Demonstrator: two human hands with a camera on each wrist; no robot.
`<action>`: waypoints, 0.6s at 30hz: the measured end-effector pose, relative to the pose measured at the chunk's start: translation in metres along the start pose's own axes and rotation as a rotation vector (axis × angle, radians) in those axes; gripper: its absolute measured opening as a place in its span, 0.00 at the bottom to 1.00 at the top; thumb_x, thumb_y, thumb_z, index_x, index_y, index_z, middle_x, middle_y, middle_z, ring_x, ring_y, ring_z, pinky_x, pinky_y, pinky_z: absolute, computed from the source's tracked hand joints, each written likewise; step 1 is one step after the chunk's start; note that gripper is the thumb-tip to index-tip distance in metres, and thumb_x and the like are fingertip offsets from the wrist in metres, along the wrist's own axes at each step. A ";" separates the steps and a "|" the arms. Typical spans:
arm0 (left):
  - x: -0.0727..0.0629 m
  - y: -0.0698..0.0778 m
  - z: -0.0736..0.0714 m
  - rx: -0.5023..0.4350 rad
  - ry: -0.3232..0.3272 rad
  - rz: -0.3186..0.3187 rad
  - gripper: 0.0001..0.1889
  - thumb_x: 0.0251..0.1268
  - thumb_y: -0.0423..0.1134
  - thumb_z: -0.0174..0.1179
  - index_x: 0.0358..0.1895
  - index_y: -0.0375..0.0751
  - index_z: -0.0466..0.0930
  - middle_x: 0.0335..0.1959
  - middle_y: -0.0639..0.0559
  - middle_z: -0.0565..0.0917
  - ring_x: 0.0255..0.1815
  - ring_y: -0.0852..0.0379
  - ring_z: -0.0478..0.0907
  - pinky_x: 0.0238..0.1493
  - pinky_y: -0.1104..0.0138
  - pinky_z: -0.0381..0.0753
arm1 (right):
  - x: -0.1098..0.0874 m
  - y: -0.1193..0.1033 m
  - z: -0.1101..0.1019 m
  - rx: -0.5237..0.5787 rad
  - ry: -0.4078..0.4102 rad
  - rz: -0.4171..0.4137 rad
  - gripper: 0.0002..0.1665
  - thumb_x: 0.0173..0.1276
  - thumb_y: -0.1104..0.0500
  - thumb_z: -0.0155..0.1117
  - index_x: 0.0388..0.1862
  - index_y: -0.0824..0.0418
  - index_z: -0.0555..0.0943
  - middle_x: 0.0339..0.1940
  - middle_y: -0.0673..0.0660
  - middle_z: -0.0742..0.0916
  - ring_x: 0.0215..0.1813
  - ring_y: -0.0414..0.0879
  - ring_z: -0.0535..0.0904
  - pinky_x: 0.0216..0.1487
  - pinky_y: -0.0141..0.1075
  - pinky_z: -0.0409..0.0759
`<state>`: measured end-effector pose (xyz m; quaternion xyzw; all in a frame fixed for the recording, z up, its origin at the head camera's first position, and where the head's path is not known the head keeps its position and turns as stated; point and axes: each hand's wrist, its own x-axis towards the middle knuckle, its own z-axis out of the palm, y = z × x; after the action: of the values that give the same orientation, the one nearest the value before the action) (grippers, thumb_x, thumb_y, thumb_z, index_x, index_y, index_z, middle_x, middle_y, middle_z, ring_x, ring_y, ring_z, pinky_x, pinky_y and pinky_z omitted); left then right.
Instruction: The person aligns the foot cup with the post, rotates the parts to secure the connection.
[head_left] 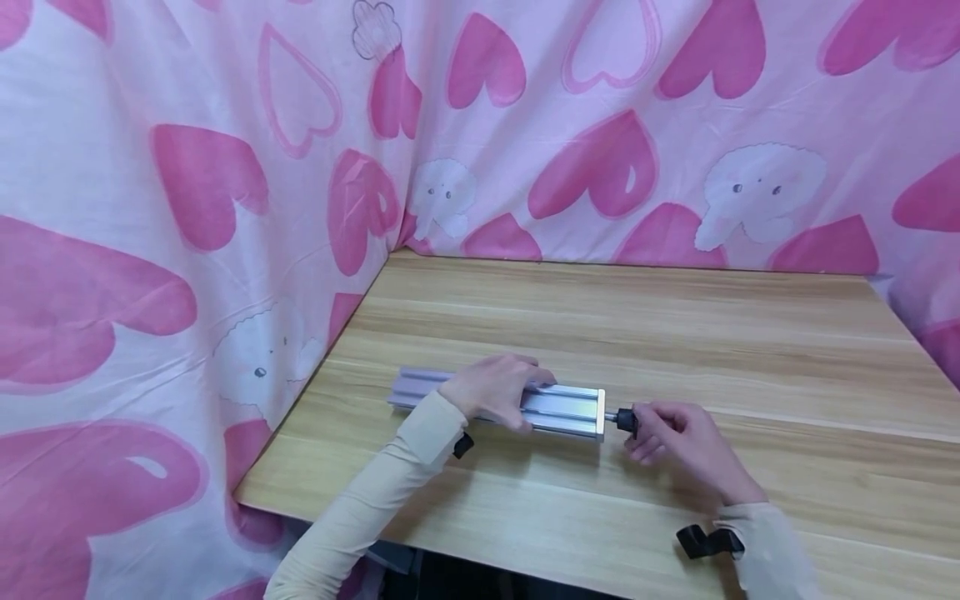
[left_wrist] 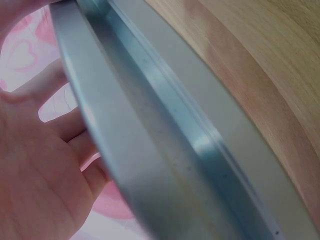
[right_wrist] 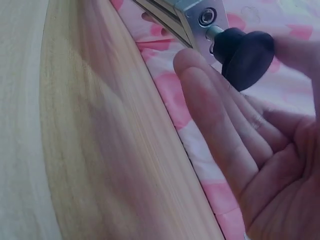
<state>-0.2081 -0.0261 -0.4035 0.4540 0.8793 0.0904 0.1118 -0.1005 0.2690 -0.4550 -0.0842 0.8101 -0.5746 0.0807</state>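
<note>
A silver aluminium profile (head_left: 566,406) with lengthwise grooves lies across the table. My left hand (head_left: 491,387) grips it near its middle, thumb on the near side and fingers over the far side. In the left wrist view the grooved bar (left_wrist: 145,120) runs diagonally past the palm. At its right end sits a flat end plate (head_left: 601,415) with a socket-head screw (right_wrist: 207,16). A short metal shaft joins this end to a black round knob (right_wrist: 250,57). My right hand (head_left: 690,442) pinches the knob at its edge, the other fingers extended below it.
The wooden table (head_left: 637,325) has its front edge close to my forearms. Pink heart-patterned cloth (head_left: 592,167) hangs along its back and left sides. A black wrist mount (head_left: 708,542) sits by the right sleeve, another (head_left: 463,446) by the left.
</note>
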 end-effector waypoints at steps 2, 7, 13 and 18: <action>0.000 0.000 0.000 0.000 0.001 0.001 0.40 0.42 0.53 0.71 0.67 0.50 0.77 0.53 0.53 0.84 0.46 0.60 0.78 0.51 0.66 0.79 | 0.002 -0.001 0.001 0.029 -0.029 0.040 0.31 0.82 0.47 0.46 0.47 0.77 0.81 0.33 0.65 0.90 0.31 0.53 0.88 0.36 0.45 0.87; -0.001 0.000 0.001 -0.006 -0.008 -0.013 0.40 0.42 0.53 0.71 0.67 0.50 0.77 0.53 0.53 0.83 0.46 0.60 0.77 0.51 0.66 0.79 | 0.005 -0.001 0.002 0.060 -0.101 0.074 0.38 0.84 0.45 0.38 0.42 0.79 0.80 0.31 0.67 0.89 0.29 0.55 0.88 0.34 0.48 0.86; 0.000 -0.001 0.001 -0.009 -0.005 -0.012 0.41 0.42 0.53 0.70 0.67 0.50 0.77 0.53 0.53 0.83 0.46 0.60 0.77 0.51 0.66 0.79 | 0.001 -0.001 0.001 -0.002 -0.053 0.069 0.38 0.84 0.42 0.38 0.54 0.77 0.77 0.38 0.66 0.89 0.36 0.49 0.89 0.41 0.42 0.87; -0.001 -0.004 0.000 -0.016 -0.012 -0.022 0.41 0.42 0.53 0.70 0.68 0.49 0.76 0.56 0.53 0.83 0.49 0.59 0.77 0.53 0.65 0.79 | -0.005 0.004 -0.001 -0.102 0.075 -0.151 0.32 0.71 0.59 0.66 0.72 0.63 0.70 0.62 0.64 0.83 0.54 0.35 0.84 0.54 0.30 0.82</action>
<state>-0.2106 -0.0292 -0.4043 0.4441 0.8827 0.0934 0.1219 -0.0963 0.2721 -0.4583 -0.1274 0.8320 -0.5399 0.0023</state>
